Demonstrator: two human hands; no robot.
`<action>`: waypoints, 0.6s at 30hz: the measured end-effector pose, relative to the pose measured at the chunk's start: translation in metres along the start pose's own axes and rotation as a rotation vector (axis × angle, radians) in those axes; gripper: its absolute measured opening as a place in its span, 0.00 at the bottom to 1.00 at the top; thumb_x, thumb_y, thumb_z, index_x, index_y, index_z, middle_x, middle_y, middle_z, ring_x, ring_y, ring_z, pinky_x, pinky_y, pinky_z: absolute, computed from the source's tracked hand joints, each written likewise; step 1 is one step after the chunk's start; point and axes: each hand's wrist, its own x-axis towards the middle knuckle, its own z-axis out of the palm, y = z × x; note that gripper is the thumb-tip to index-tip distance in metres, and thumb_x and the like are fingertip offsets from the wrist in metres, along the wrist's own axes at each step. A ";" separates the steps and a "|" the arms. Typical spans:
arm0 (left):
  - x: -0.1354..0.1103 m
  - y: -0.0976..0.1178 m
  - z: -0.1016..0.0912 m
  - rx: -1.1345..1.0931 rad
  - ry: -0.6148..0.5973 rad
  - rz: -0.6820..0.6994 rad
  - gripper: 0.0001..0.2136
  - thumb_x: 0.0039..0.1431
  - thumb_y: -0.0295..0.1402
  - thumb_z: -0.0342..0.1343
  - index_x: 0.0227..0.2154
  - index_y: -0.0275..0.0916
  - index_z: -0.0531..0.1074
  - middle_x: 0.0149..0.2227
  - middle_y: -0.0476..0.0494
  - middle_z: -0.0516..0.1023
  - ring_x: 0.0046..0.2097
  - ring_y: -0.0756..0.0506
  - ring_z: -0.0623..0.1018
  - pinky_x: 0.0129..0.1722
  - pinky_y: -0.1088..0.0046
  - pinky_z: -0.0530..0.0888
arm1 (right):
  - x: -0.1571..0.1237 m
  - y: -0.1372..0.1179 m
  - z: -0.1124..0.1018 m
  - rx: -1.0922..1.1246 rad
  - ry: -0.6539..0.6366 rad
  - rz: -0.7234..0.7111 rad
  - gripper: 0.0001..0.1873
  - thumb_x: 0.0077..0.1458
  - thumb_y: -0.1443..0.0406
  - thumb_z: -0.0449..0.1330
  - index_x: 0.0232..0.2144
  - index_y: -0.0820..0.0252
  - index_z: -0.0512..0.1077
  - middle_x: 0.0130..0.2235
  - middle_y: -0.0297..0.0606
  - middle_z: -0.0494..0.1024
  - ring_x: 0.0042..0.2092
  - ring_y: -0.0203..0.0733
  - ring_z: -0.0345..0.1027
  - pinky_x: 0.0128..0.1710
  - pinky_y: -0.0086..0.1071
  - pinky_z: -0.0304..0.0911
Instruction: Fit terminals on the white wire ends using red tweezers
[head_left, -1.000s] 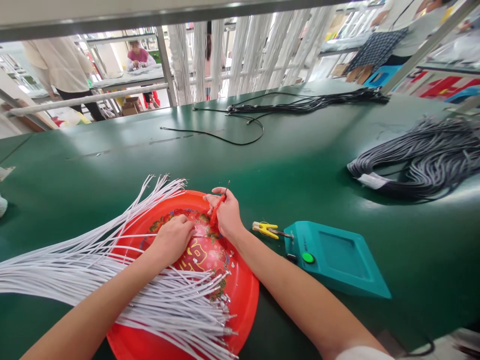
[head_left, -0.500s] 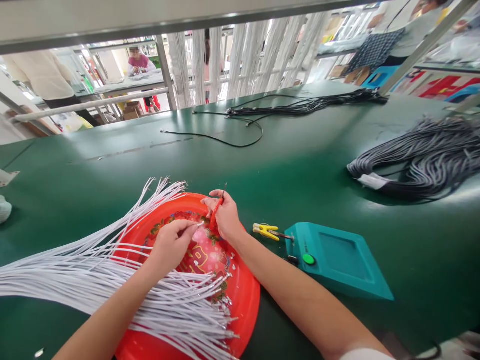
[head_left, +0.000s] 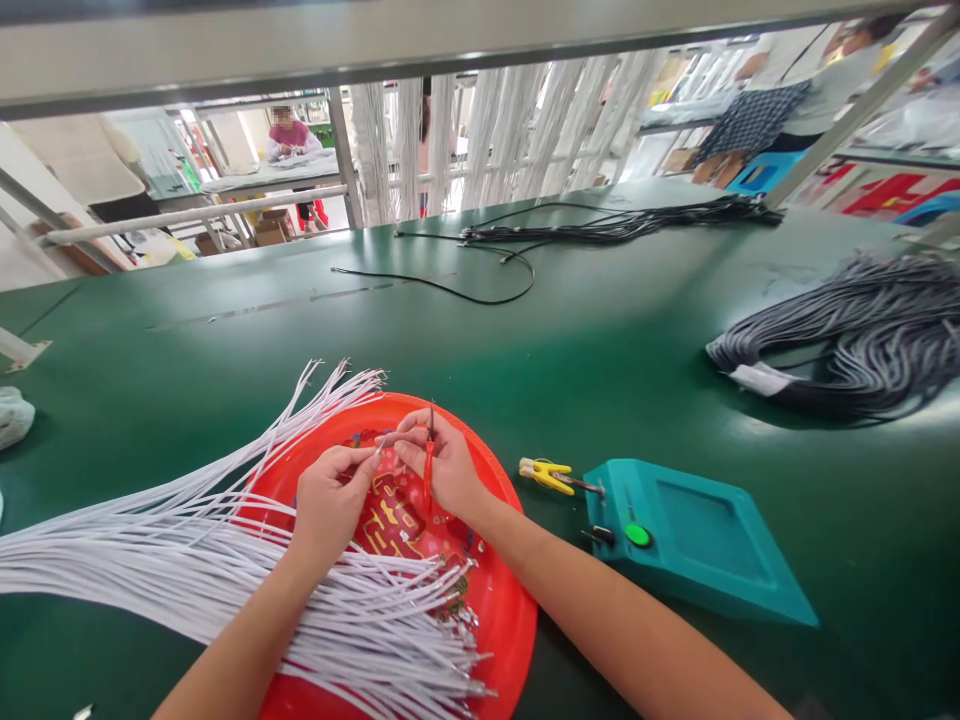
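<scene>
A round red tray (head_left: 502, 610) lies on the green table in front of me. A thick bundle of white wires (head_left: 150, 550) fans across the tray from the left, metal tips toward the right. My left hand (head_left: 328, 498) pinches the tip of one white wire above the tray. My right hand (head_left: 444, 467) is closed round a small red-handled tool (head_left: 428, 470) whose dark tip points up, and its fingertips meet the left hand's at the wire end.
A teal box with a green button (head_left: 697, 545) sits right of the tray, with a yellow clip (head_left: 549, 474) beside it. A grey cable coil (head_left: 862, 330) lies far right, black cables (head_left: 615, 222) at the back. White strands hang behind; other people work at distant tables.
My left hand lifted a wire tip from the tray and rose toward the right hand. The right hand drew in to meet it, the red tool now upright.
</scene>
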 end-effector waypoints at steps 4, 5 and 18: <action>-0.002 -0.002 0.000 0.029 -0.004 0.026 0.09 0.51 0.37 0.55 0.29 0.37 0.76 0.29 0.46 0.76 0.32 0.48 0.74 0.34 0.73 0.69 | 0.000 0.001 0.000 0.026 0.007 0.006 0.14 0.43 0.61 0.64 0.30 0.56 0.63 0.27 0.32 0.75 0.29 0.39 0.70 0.31 0.31 0.63; -0.003 -0.002 0.001 0.048 -0.001 0.041 0.09 0.52 0.36 0.55 0.29 0.38 0.76 0.28 0.47 0.76 0.31 0.49 0.73 0.33 0.74 0.69 | -0.001 0.001 0.000 0.037 0.007 0.011 0.14 0.43 0.61 0.64 0.30 0.56 0.63 0.26 0.31 0.74 0.29 0.38 0.69 0.31 0.31 0.63; -0.010 -0.003 0.005 0.162 0.042 0.084 0.06 0.52 0.33 0.53 0.26 0.39 0.74 0.26 0.48 0.72 0.28 0.50 0.71 0.30 0.74 0.67 | -0.007 0.005 0.006 -0.283 0.015 -0.079 0.07 0.49 0.65 0.60 0.29 0.57 0.64 0.29 0.32 0.71 0.32 0.37 0.68 0.33 0.32 0.63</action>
